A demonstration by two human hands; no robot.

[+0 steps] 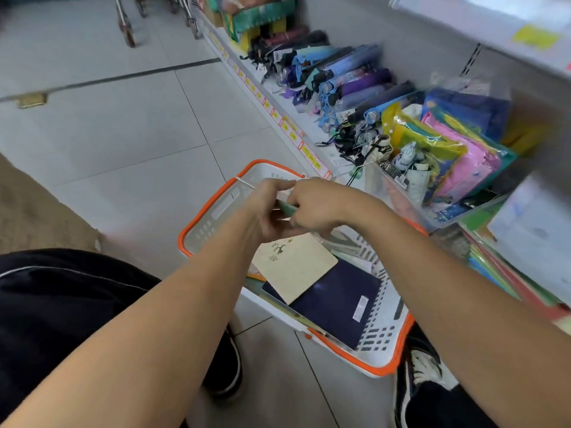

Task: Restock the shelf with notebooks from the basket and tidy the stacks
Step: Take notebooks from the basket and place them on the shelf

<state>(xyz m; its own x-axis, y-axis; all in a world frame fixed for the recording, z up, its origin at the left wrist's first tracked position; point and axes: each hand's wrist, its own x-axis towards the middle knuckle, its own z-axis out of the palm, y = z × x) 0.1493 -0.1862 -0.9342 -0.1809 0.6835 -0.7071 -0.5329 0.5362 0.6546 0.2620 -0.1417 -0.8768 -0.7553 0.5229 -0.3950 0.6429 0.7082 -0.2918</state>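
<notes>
A: Report the layout, largest item first.

B: The shelf (309, 131) runs to the right of and beyond the hands. It carries rolled umbrellas (346, 84) and, nearer, bagged stationery (457, 152). The basket (213, 208), white with an orange rim, sits on the floor directly below the hands, between the person's shoes.

A: Contents of the basket?

B: A dark blue notebook (336, 307) lies flat on the near side, below the right forearm. A cream notebook (293, 267) rests partly on top of it, just under the hands. More covers show underneath; the count cannot be read.

A: State of the hands?

B: The left hand (265, 208) and right hand (315, 208) meet above the basket, fingers curled, both gripping a thin green item (287, 208), probably a notebook seen edge-on. Blur prevents confirmation.

A: Why a two-hand hold?

B: Judgement only: a grip from both sides keeps a thin cover square and supported before it is carried right to the shelf. Restocking appears partly done, since stock remains in the basket.
</notes>
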